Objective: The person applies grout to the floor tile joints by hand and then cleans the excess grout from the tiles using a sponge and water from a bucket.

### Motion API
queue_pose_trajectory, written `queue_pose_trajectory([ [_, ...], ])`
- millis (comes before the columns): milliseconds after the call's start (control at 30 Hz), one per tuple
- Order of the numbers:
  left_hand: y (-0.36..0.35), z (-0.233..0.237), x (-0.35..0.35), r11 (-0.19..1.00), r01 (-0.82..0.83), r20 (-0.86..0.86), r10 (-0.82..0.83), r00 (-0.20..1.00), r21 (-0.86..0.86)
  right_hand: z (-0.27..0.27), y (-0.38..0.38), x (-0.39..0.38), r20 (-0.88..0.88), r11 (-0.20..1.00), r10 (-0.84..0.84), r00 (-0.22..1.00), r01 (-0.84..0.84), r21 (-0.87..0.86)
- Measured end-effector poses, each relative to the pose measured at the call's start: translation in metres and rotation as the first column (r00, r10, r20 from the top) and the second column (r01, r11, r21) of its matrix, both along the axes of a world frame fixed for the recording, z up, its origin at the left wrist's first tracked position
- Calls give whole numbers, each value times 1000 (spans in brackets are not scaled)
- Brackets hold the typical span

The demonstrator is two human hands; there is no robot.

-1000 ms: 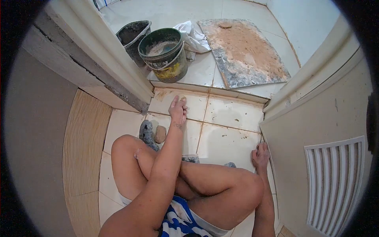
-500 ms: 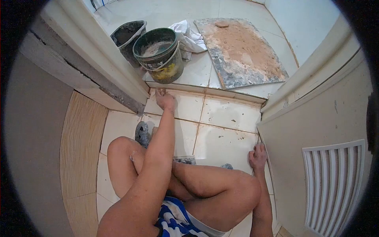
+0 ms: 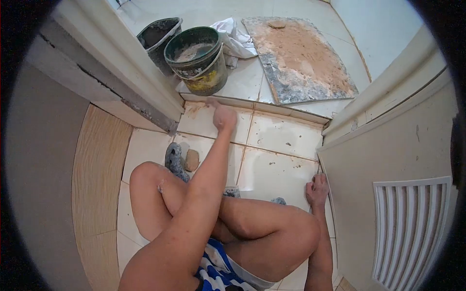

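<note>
- The left hand (image 3: 224, 116) is above the pale floor tile (image 3: 200, 126) at the foot of the step (image 3: 291, 112). One finger is stretched towards the lower line of the step; the others seem to be curled under the palm. I cannot tell if the fingertip touches or if something is pinched below.
- This tile lies flat between the left door frame (image 3: 156, 92) and the next tile, with a brown smear (image 3: 195, 109) in its far left corner, near the fingertip.
- The right hand (image 3: 316, 191) is down at the floor, just beside the lower edge of the door (image 3: 349, 169). Its fingers are bent and rather close together; whether they hold something, I cannot tell.
- In my judgement, the tile is hard, stiff and brittle at its edges, and it is probably fixed, so there is nothing to grip; a flat fingertip along the joint suits better. If the smear is wet, the glaze could be slippery.
- A brown lump (image 3: 192, 160) lies on the floor beside the grey shoe (image 3: 174, 160). It is perhaps light and a little soft; its two long sides would be the convenient place for the fingers.
- Beyond the step stand the green bucket (image 3: 206, 80) and a darker bucket (image 3: 159, 35), near a white cloth (image 3: 237, 40) and a board (image 3: 291, 92) with brown powdery material (image 3: 306, 53) on it. The green bucket is likely heavy if filled, and best taken by its handle.
</note>
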State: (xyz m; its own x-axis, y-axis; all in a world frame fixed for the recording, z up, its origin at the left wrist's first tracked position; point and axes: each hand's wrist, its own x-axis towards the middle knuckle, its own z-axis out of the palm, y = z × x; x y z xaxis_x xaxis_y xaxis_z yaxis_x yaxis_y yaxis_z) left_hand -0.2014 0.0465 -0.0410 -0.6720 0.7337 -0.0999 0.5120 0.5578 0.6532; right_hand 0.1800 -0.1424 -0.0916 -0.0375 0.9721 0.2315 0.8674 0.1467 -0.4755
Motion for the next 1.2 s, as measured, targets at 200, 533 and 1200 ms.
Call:
queue_pose_trajectory([
  [200,-30,-24,-30,984,73,7,-76,997,163,5,0,-1,52,1000,-3,999,2,15],
  [533,24,-75,-36,957,-129,289,51,956,261,8,-1,-5,30,1000,-13,999,13,-2],
  [1200,4,-30,-41,897,-302,722,-29,691,324,3,-2,1,52,1000,6,999,-6,2],
])
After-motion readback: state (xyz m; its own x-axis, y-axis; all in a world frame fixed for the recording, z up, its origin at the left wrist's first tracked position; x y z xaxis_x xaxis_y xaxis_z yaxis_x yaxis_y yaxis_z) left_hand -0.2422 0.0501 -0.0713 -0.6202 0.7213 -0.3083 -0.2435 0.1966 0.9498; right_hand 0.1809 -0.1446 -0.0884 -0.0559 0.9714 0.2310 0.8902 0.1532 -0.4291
